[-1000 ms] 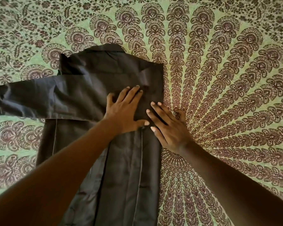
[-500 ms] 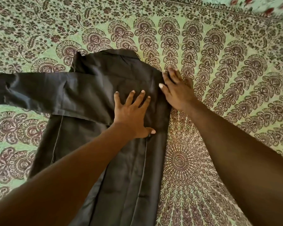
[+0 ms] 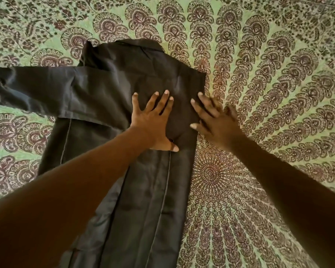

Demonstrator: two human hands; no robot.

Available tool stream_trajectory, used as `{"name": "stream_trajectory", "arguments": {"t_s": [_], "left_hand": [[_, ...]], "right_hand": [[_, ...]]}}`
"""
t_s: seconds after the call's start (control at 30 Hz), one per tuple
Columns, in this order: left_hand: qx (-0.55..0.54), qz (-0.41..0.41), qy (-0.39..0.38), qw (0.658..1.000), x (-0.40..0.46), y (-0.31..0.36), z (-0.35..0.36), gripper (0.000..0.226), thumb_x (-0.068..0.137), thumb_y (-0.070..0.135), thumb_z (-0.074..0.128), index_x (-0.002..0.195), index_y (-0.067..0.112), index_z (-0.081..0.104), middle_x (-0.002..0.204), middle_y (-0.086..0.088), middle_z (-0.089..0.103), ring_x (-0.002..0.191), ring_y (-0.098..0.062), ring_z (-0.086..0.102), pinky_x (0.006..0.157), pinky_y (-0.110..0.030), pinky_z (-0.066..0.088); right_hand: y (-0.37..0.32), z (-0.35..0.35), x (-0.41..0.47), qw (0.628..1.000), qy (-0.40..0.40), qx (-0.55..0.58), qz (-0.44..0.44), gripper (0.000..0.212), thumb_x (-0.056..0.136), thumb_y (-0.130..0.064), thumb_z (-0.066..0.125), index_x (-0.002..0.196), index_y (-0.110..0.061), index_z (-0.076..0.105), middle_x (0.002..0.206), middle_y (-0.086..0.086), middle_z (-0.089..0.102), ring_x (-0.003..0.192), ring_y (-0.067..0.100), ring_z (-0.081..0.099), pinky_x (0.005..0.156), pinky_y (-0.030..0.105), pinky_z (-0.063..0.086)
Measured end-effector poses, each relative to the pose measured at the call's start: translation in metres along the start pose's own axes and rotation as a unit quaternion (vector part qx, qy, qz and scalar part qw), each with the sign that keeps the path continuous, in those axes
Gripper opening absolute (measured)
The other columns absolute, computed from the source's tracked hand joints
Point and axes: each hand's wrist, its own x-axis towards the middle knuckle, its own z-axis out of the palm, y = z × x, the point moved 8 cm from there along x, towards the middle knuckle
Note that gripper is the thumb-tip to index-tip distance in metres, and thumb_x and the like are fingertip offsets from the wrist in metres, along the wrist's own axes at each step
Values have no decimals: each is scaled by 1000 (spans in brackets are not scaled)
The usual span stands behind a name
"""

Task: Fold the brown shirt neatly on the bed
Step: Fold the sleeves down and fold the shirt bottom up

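The dark brown shirt (image 3: 108, 97) lies flat on the bed, collar at the far end, its right side folded inward to a straight edge. One sleeve stretches across the body and out to the left edge of the view. My left hand (image 3: 153, 120) presses flat on the shirt's middle, fingers spread. My right hand (image 3: 215, 120) lies flat along the folded right edge, fingertips on the cloth and palm over the bedsheet. Neither hand grips anything. My left forearm hides the shirt's lower left part.
The green bedsheet (image 3: 269, 84) with a dark maroon mandala pattern covers the whole bed around the shirt. Open sheet lies to the right and beyond the collar.
My right hand slid up the folded right edge to the shoulder, then came back down to the level of my left hand. The left hand has stayed pressed on the shirt.
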Motion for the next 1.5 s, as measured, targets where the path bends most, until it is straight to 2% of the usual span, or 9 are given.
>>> {"name": "stream_trajectory", "arguments": {"t_s": [0.17, 0.47, 0.63, 0.8, 0.97, 1.17, 1.27, 1.37, 1.5], "left_hand": [[-17, -42, 9, 999, -9, -8, -8, 158, 49, 103, 51, 158, 17, -24, 164, -14, -33, 157, -29, -18, 116, -73, -6], [11, 4, 83, 996, -26, -3, -12, 138, 66, 99, 41, 162, 14, -11, 172, -5, -13, 159, -24, -7, 116, -72, -2], [45, 65, 181, 980, -54, 27, -25, 93, 79, 63, 73, 152, 21, 34, 156, -10, 35, 143, -32, 36, 110, -64, 26], [44, 138, 127, 981, -78, 54, -14, 52, 81, 12, 70, 130, 22, 56, 136, -8, 45, 129, -31, 43, 100, -60, 32], [-15, 129, 190, 973, -109, 47, -15, 30, 83, 32, 58, 104, 16, 72, 140, -3, 43, 127, -30, 40, 96, -54, 28], [-4, 130, 0, 992, -149, 58, 34, 84, 90, 72, 46, 160, 30, 26, 170, 9, 14, 155, -19, 13, 114, -68, 11], [35, 137, -53, 989, -165, 61, 54, 110, 83, 84, 44, 163, 22, 3, 171, 5, -15, 158, -21, -12, 113, -74, 4], [53, 177, -44, 982, -185, 70, 66, 112, 83, 79, 51, 163, 21, -1, 170, 5, -18, 157, -21, -16, 113, -76, 3], [52, 182, -28, 981, -220, 72, 83, 98, 93, 69, 48, 164, 22, 0, 171, 6, -17, 158, -20, -13, 114, -73, 8]], "right_hand": [[-12, -7, 3, 998, 34, 5, 55, 75, 101, -70, 24, 165, -33, 7, 174, -3, -8, 161, 28, 3, 118, 69, 16], [-110, 54, -141, 997, 43, -5, -61, 62, 107, -54, 34, 162, -25, 32, 174, 3, 11, 160, 22, 13, 118, 62, 24], [-115, 57, -170, 997, 82, 6, 9, 65, 107, -54, 36, 162, -19, 32, 173, 2, 14, 160, 20, 14, 119, 64, 19], [-188, 78, -214, 989, 60, -14, -133, 70, 107, -55, 35, 162, -12, 29, 173, 5, 12, 160, 21, 10, 117, 64, 21], [-177, 80, -234, 996, 85, -2, 3, 67, 107, -55, 37, 162, -18, 31, 173, 3, 13, 160, 21, 12, 117, 64, 22], [-256, 105, -296, 988, 46, -6, -145, 68, 107, -54, 41, 163, -18, 27, 174, 5, 12, 160, 23, 11, 116, 64, 26], [-255, 98, -308, 994, 66, 18, -89, 65, 108, -49, 38, 163, -16, 28, 173, 2, 14, 160, 21, 12, 117, 61, 26], [-241, 92, -310, 996, 85, 18, 31, 66, 107, -50, 36, 161, -12, 32, 173, 6, 16, 159, 24, 15, 114, 60, 31], [-273, 116, -336, 997, 64, 4, -32, 69, 107, -52, 38, 161, -10, 30, 173, 10, 14, 160, 27, 12, 120, 58, 25]]}}
